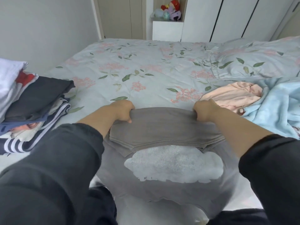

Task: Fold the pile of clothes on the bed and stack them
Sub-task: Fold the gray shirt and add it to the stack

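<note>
A grey sweatshirt [164, 127] with a pale cloud print lies in front of me on the floral bed [138, 65], its far part folded back toward me. My left hand [122, 110] grips the left end of the far fold. My right hand [205, 110] grips the right end, fingers curled round the cloth. A stack of folded clothes [32, 98] sits at the left edge of the bed, dark and striped items on it. An unfolded peach garment [232, 96] lies to the right, next to a light blue fleece item [276, 108].
A floral pillow [259, 62] lies at the back right. Behind the bed stand wardrobe doors [227, 18] and a niche with plush toys [168, 12]. A wall runs along the left. The middle of the bed is bare sheet.
</note>
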Action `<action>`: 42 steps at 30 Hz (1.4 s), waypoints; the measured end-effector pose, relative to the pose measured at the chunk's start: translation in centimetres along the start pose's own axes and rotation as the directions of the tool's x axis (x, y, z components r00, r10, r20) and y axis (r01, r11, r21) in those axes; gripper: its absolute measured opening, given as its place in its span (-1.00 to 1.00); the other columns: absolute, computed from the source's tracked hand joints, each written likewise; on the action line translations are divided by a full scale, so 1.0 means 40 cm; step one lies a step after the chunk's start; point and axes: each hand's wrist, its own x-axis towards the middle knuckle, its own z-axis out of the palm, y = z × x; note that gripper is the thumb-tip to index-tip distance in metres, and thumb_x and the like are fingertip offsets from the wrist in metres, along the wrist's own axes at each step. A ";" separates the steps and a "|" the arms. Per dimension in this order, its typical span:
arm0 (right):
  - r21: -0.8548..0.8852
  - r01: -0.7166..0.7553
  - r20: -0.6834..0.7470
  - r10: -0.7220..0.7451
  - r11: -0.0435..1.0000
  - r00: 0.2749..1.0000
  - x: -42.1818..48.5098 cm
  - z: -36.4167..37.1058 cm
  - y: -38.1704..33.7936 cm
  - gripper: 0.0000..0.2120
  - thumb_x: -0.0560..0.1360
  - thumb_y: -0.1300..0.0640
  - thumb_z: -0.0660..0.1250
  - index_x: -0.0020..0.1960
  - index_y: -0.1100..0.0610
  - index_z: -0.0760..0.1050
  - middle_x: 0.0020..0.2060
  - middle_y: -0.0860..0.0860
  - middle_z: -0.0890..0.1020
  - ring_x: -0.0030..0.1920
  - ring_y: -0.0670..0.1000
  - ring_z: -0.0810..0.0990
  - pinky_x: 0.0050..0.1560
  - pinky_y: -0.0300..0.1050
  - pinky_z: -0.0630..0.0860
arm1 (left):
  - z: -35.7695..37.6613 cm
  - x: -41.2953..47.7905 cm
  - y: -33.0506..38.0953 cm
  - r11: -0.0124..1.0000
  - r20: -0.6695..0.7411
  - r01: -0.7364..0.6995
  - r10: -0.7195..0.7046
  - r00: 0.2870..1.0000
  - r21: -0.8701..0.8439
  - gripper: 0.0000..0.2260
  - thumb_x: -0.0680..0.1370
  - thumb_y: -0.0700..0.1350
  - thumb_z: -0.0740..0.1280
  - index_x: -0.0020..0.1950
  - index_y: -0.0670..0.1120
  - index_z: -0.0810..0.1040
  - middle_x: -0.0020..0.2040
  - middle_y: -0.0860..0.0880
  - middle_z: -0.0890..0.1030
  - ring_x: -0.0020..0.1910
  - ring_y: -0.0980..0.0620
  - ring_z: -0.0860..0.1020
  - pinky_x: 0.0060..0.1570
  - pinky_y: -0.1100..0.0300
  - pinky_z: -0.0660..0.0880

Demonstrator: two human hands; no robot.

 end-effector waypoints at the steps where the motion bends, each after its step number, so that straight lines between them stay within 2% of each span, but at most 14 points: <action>1: -0.021 0.023 -0.007 -0.023 1.000 1.000 -0.010 -0.019 0.005 -0.94 0.41 0.23 0.26 -0.15 0.09 0.44 -0.04 0.06 0.58 0.00 0.11 0.50 -0.03 -0.12 0.25 | -0.015 -0.013 -0.001 0.999 0.010 -0.016 0.016 1.000 0.034 -0.77 0.42 -0.04 0.49 -0.02 -0.12 0.57 -0.16 -0.01 0.52 -0.10 -0.03 0.46 -0.21 0.19 0.34; 3: -0.006 0.044 -0.023 -0.044 0.999 0.999 -0.040 -0.051 0.017 -0.94 0.40 0.22 0.29 -0.21 0.10 0.42 -0.09 0.09 0.57 -0.10 0.10 0.47 -0.11 -0.16 0.31 | -0.047 -0.041 -0.004 0.999 0.032 -0.018 0.017 0.999 0.042 -0.80 0.45 -0.01 0.46 -0.15 -0.08 0.51 -0.28 0.06 0.44 -0.16 -0.01 0.45 -0.31 0.19 0.29; 6: 0.141 0.003 -0.069 0.007 0.990 0.998 -0.096 -0.111 0.048 -0.80 0.40 0.25 0.29 -0.28 0.08 0.29 -0.05 0.13 0.54 -0.09 0.12 0.48 -0.17 -0.15 0.35 | -0.114 -0.085 -0.008 1.000 -0.004 -0.006 0.006 1.000 0.022 -0.81 0.52 0.03 0.38 -0.07 -0.08 0.51 -0.20 0.02 0.49 -0.10 -0.04 0.48 -0.24 0.16 0.35; 8: 0.188 -0.028 -0.117 0.051 0.982 0.992 -0.129 -0.166 0.072 -0.85 0.41 0.24 0.31 -0.20 0.10 0.33 -0.07 0.10 0.50 -0.06 0.14 0.50 -0.18 -0.12 0.35 | -0.170 -0.112 -0.010 1.000 -0.061 -0.010 0.012 0.998 0.019 -0.79 0.53 0.03 0.37 -0.06 -0.11 0.52 -0.18 -0.01 0.50 -0.10 -0.06 0.48 -0.18 0.14 0.37; 11: 0.177 -0.052 -0.199 0.087 0.983 0.976 -0.163 -0.248 0.103 -0.86 0.41 0.23 0.33 -0.11 0.11 0.38 -0.09 0.09 0.50 -0.07 0.15 0.50 -0.20 -0.11 0.35 | -0.263 -0.143 -0.001 0.998 -0.124 -0.031 0.037 0.992 0.055 -0.77 0.51 0.03 0.39 -0.08 -0.13 0.53 -0.25 0.01 0.48 -0.16 -0.05 0.46 -0.25 0.15 0.31; 14: 0.167 -0.080 -0.282 0.126 0.983 0.951 -0.170 -0.310 0.136 -0.86 0.41 0.26 0.31 -0.05 0.15 0.41 -0.07 0.10 0.54 -0.10 0.15 0.48 -0.25 -0.12 0.33 | -0.354 -0.155 0.004 0.993 -0.205 -0.030 0.054 0.977 0.115 -0.78 0.49 0.00 0.41 -0.04 -0.15 0.55 -0.21 -0.02 0.52 -0.16 -0.04 0.45 -0.27 0.15 0.26; 18: 0.119 -0.122 -0.421 0.162 0.985 0.893 -0.132 -0.386 0.163 -0.86 0.45 0.24 0.30 -0.02 0.17 0.38 -0.02 0.18 0.57 -0.01 0.22 0.54 -0.27 -0.11 0.32 | -0.474 -0.153 -0.008 0.970 -0.316 0.048 0.030 0.948 0.237 -0.85 0.50 -0.07 0.40 -0.15 -0.06 0.45 -0.16 -0.04 0.52 -0.14 -0.07 0.43 -0.29 0.15 0.26; 21: 0.103 -0.166 -0.576 0.195 0.981 0.794 -0.074 -0.431 0.170 -0.82 0.47 0.23 0.31 0.05 0.19 0.40 -0.02 0.24 0.60 -0.01 0.28 0.56 -0.21 -0.06 0.28 | -0.521 -0.126 -0.022 0.922 -0.479 0.179 0.008 0.878 0.344 -0.84 0.57 -0.09 0.31 -0.16 -0.05 0.38 -0.17 -0.04 0.50 -0.12 -0.10 0.46 -0.29 0.16 0.25; 23: 0.114 -0.203 -0.628 0.229 0.973 0.744 -0.028 -0.428 0.164 -0.81 0.46 0.29 0.29 0.07 0.22 0.41 -0.06 0.24 0.61 -0.04 0.28 0.57 -0.21 -0.06 0.24 | -0.505 -0.088 -0.026 0.878 -0.527 0.271 -0.026 0.849 0.394 -0.93 0.60 -0.12 0.25 -0.08 -0.06 0.42 -0.03 -0.10 0.58 -0.01 -0.14 0.54 -0.26 0.15 0.29; 24: 0.112 -0.214 -0.611 0.237 0.970 0.755 -0.004 -0.409 0.153 -0.80 0.45 0.32 0.28 0.06 0.22 0.41 -0.06 0.24 0.61 -0.04 0.27 0.57 -0.19 -0.06 0.24 | -0.478 -0.066 -0.027 0.862 -0.506 0.299 -0.057 0.860 0.411 -0.97 0.60 -0.15 0.23 -0.02 -0.08 0.45 0.02 -0.11 0.59 0.03 -0.15 0.55 -0.24 0.14 0.31; 28: 0.033 -0.199 -0.463 0.191 0.979 0.865 0.068 -0.276 0.088 -0.72 0.39 0.36 0.24 0.09 0.21 0.39 -0.03 0.19 0.62 0.01 0.19 0.59 0.02 -0.04 0.34 | -0.316 0.011 -0.033 0.846 -0.416 0.319 -0.130 0.900 0.427 -0.80 0.52 -0.33 0.24 0.10 -0.13 0.47 0.05 -0.11 0.54 0.02 -0.13 0.56 -0.22 0.11 0.39; 31: 0.010 -0.181 -0.430 0.167 0.983 0.887 0.078 -0.196 0.066 -0.71 0.40 0.34 0.24 0.11 0.21 0.40 -0.02 0.16 0.61 0.04 0.17 0.58 0.08 -0.03 0.33 | -0.232 0.029 -0.039 0.872 -0.424 0.320 -0.148 0.893 0.370 -0.77 0.50 -0.36 0.26 0.12 -0.17 0.46 0.06 -0.14 0.49 0.02 -0.15 0.53 -0.25 0.07 0.38; 38: 0.130 -0.171 -0.567 0.214 0.977 0.795 -0.026 -0.141 0.074 -0.71 0.28 0.42 0.26 -0.01 0.32 0.45 -0.12 0.27 0.56 -0.01 0.26 0.49 0.06 0.09 0.26 | -0.135 -0.042 -0.029 0.951 -0.631 0.258 -0.098 0.769 0.167 -0.70 0.41 -0.41 0.24 0.11 -0.22 0.48 0.01 -0.21 0.49 -0.01 -0.20 0.46 -0.20 0.06 0.22; 42: 0.237 -0.121 -0.627 0.247 0.964 0.739 -0.139 -0.048 0.052 -0.78 0.22 0.45 0.29 -0.14 0.33 0.48 -0.20 0.28 0.53 -0.09 0.27 0.47 0.00 0.11 0.25 | -0.010 -0.145 0.009 0.979 -0.705 0.205 -0.134 0.697 0.017 -0.75 0.30 -0.45 0.30 -0.08 -0.24 0.51 -0.12 -0.21 0.51 -0.12 -0.22 0.47 -0.20 0.03 0.23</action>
